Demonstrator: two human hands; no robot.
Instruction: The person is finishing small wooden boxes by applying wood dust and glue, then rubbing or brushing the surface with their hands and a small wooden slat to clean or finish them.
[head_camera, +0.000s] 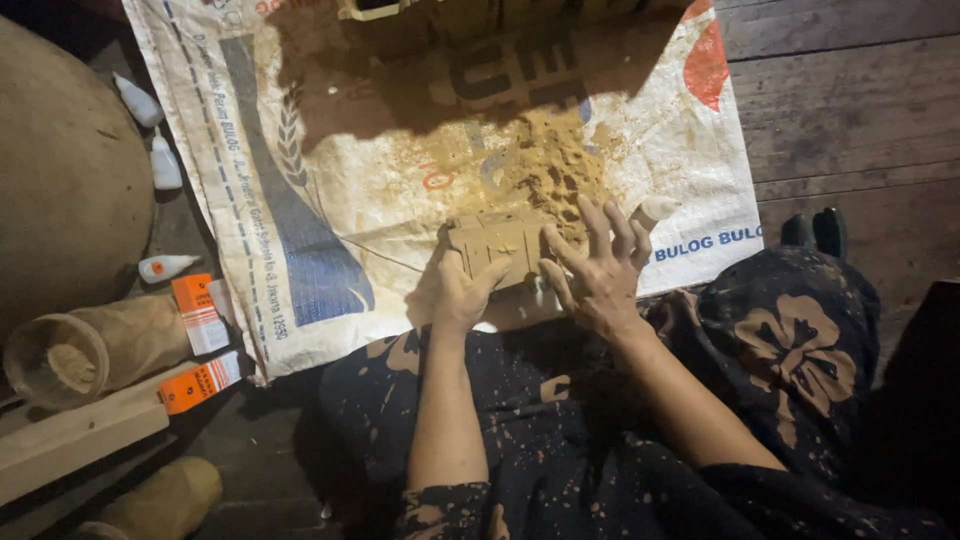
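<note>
My left hand (462, 290) clamps the small wooden block assembly (497, 243), right hand (600, 265) fingers splayed on it; uneven pressure could, I judge, shift unset joints onto the sawdust pile (545, 165).

Wooden block (497, 245) partly hidden under hands (530, 280)

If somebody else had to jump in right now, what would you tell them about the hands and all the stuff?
Left hand: grips the near-left edge of the small tan block.
Right hand: fingers spread, resting on the block's right side.
The block sits on the printed sack, beside a heap of yellow-brown sawdust.
Glue bottles and orange boxes lie left of the sack.
Done and left: cannot tell.
</note>
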